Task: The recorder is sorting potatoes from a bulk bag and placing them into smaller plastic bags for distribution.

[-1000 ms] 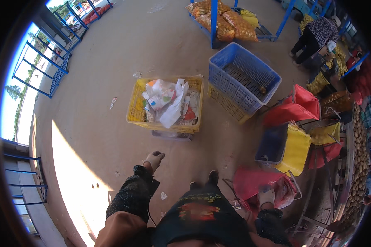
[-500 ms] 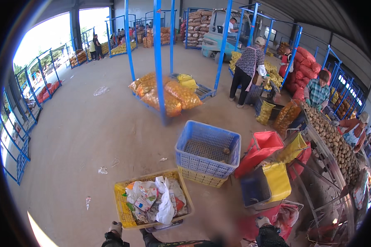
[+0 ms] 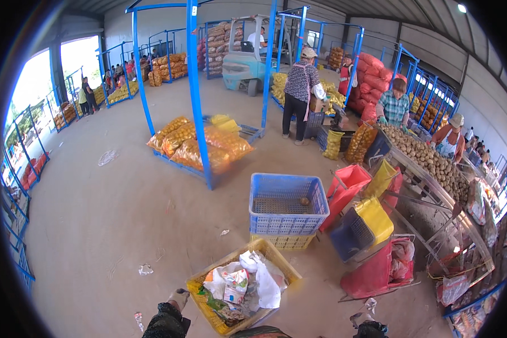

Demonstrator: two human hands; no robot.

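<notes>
My left hand (image 3: 178, 298), in a pale glove with dark patches, is beside the left edge of a yellow plastic crate (image 3: 293, 272). Its fingers are too unclear to show whether they touch the rim. Inside the crate lie crumpled white plastic bags (image 3: 263, 284) and other scraps, some green and red. To the right of the crate, apart from it, my right hand (image 3: 361, 318) is held low with its fingers loosely apart and nothing visible in them. Dark sleeves cover both forearms.
A blue crate (image 3: 289, 224) stands on another yellow crate (image 3: 284, 242) ahead. Right of it are red and yellow sack holders (image 3: 343, 188) and a sorting table heaped with potatoes (image 3: 431, 158), with people working there. Filled net sacks (image 3: 180, 141) lie on a blue-framed pallet.
My view has swung right, so the pallet and posts have shifted left. The scrap-filled crate appears turned and lower right in view. The red sack holder beside my right hand is now farther from it.
</notes>
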